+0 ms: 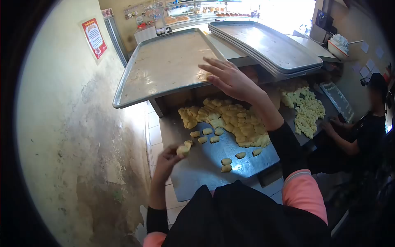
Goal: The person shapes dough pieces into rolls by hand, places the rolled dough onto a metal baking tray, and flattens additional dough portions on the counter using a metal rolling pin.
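My left hand is closed on a piece of dough over the left edge of the metal table. Raised over the near right edge of a large baking tray, my right hand has its fingers spread; a small yellowish bit shows by its thumb. Below the tray, a big mass of dough pieces covers the back of the table. Several small dough rolls lie in front of it, and two touch near the front edge.
A stack of trays stands at the back right. Beyond the table's right part, with more dough, a person in dark clothes has their hands near the dough. A stained wall is on the left. A white-filled bowl sits at the far right.
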The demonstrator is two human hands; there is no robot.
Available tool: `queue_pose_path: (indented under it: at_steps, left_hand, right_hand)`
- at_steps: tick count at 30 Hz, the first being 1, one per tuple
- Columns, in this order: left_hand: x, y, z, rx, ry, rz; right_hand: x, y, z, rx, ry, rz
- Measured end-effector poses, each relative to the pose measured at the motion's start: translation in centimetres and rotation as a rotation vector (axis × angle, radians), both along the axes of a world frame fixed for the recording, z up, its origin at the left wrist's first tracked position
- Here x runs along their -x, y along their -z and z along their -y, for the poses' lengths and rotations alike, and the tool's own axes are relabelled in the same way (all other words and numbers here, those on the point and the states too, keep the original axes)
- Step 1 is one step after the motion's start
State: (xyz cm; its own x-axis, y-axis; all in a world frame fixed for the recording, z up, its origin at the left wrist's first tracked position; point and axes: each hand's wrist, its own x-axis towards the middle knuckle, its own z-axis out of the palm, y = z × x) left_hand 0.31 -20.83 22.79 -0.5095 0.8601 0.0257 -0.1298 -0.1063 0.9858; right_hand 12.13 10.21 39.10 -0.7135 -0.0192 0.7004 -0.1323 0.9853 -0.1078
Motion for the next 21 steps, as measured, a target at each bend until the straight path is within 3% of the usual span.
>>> queue_pose_path:
  at_steps: [1,3,5,7,10,13,15,17,21]
  left_hand:
    - [0.5,-2.8,-0.7,-0.020,0.016,-0.087]
    - [0.8,-9.8,-2.7,-0.051,0.056,-0.280]
    - [1.7,-14.9,-5.5,-0.152,0.059,-0.663]
    - [3.2,-18.6,-9.0,-0.113,0.103,-0.752]
    - [5.2,-22.3,-15.7,-0.078,0.190,-0.767]
    - [8.4,-22.5,-23.3,0.050,0.235,-0.833]
    - [10.5,-22.1,-27.2,0.227,0.266,-0.906]
    - [12.0,-21.2,-29.9,0.259,0.325,-0.895]
    - [13.0,-20.4,-32.6,0.297,0.388,-0.879]
  right_hand:
    - [-0.6,0.0,0.1,-0.044,0.019,-0.092]
    - [-3.3,-0.6,1.0,0.144,-0.047,-0.138]
    - [-6.1,-0.2,0.6,0.240,-0.077,-0.164]
    - [-9.3,1.0,-0.7,0.247,-0.068,-0.169]
    - [-14.6,4.0,-2.2,0.538,0.057,-0.116]
    - [-19.7,9.8,-4.2,0.843,0.256,-0.178]
    - [-23.3,13.7,-4.4,0.845,0.470,-0.190]
    - [-26.9,19.4,-4.9,1.006,0.543,-0.190]
    - [-32.2,25.2,-1.9,1.127,0.655,-0.126]
